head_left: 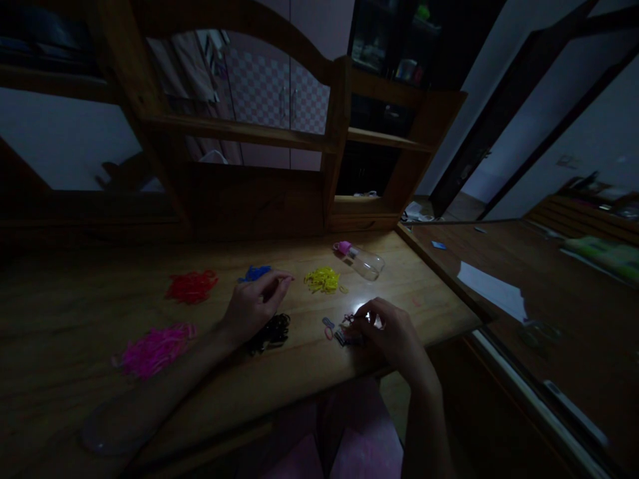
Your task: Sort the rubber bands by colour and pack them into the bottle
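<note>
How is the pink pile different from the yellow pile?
The pink pile is bright pink, while the yellow pile is yellow. The pink pile looks bigger and more spread out; the yellow pile looks smaller. The pink pile lies left of the left hand, while the yellow pile lies to its right, near the bottle. Both are loose heaps of little pieces on the wooden table.
</note>
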`<state>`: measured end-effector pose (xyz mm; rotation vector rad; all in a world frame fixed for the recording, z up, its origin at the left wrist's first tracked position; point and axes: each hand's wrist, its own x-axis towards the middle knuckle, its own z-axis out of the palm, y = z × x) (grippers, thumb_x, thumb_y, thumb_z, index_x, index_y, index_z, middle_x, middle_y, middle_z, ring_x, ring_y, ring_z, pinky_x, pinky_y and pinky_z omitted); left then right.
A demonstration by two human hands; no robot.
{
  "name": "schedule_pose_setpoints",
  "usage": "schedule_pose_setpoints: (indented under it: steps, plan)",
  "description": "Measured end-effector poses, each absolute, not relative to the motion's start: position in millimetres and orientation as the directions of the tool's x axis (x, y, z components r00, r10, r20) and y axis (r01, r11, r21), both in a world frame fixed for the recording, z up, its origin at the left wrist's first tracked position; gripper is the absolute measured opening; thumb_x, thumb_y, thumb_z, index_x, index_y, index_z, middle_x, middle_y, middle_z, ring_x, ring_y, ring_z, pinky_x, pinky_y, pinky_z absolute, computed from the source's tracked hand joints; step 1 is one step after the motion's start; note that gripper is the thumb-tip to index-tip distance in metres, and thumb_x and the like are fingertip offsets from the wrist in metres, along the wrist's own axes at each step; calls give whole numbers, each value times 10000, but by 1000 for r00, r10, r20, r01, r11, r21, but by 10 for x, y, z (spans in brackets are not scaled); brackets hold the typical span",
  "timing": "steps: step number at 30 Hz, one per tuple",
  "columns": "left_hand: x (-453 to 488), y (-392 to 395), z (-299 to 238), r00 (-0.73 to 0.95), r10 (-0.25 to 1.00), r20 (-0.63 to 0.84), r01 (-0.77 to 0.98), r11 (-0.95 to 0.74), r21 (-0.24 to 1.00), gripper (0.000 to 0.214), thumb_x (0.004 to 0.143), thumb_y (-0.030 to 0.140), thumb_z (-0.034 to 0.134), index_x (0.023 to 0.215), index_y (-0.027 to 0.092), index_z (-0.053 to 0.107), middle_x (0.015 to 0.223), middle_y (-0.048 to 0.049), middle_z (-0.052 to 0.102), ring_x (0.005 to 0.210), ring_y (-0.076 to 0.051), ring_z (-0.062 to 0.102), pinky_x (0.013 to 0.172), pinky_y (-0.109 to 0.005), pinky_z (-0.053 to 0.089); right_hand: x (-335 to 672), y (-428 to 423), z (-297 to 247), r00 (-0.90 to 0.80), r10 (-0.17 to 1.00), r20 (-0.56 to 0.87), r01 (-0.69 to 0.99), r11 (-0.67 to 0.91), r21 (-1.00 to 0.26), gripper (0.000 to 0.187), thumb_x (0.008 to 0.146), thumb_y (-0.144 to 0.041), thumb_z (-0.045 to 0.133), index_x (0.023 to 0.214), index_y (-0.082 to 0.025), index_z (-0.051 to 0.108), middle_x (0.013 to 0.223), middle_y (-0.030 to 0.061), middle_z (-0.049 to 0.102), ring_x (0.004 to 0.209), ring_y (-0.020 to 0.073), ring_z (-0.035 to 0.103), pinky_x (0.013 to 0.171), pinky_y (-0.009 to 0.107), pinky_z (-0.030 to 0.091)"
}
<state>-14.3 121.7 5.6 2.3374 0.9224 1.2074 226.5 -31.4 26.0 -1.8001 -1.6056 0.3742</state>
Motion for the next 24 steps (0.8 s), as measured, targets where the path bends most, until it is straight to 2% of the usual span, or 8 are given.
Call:
schedule_pose_setpoints:
  steps: [5, 14, 17, 20, 24]
  plan:
    - [-141, 1215, 51, 419, 693, 586, 395, -721, 570, 179, 908, 332, 564, 954, 196, 671, 786, 8, 705, 608, -109, 621, 586, -215, 456, 2255, -324, 269, 177, 965, 195, 774, -13, -634, 94, 820, -126, 620, 843, -201, 670, 834, 15, 651, 763, 158, 587, 676, 266, 419]
    - [-145, 1207, 69, 434, 692, 577, 385, -721, 576, 181, 914, 333, 557, 960, 201, 674, 812, 6, 714, 619, -111, 627, 597, -219, 465, 2303, -327, 262, 304, 897, 322, 773, -34, -634, 63, 788, -182, 663, 734, -189, 630, 757, 17, 614, 665, 146, 563, 605, 254, 417]
    - [-145, 1203, 74, 440, 692, 572, 383, -721, 577, 185, 916, 336, 554, 955, 198, 672, 808, 6, 713, 619, -111, 626, 593, -218, 461, 2328, -328, 201, 344, 896, 281, 717, -57, -694, 67, 794, -234, 669, 746, -188, 659, 722, 30, 655, 661, 166, 610, 605, 263, 457]
    - [-144, 1199, 78, 445, 697, 562, 382, -716, 584, 189, 919, 342, 551, 950, 198, 668, 790, 11, 703, 619, -108, 623, 589, -214, 453, 2349, -336, 144, 359, 906, 226, 628, -56, -776, 104, 825, -264, 635, 815, -188, 706, 797, 61, 716, 722, 197, 671, 648, 287, 511]
    - [-142, 1196, 81, 444, 689, 573, 380, -724, 575, 196, 919, 350, 548, 941, 196, 668, 769, 14, 694, 600, -103, 613, 579, -212, 447, 2381, -339, 118, 366, 903, 225, 604, -46, -796, 136, 839, -257, 608, 861, -187, 721, 820, 72, 736, 729, 211, 695, 659, 302, 534]
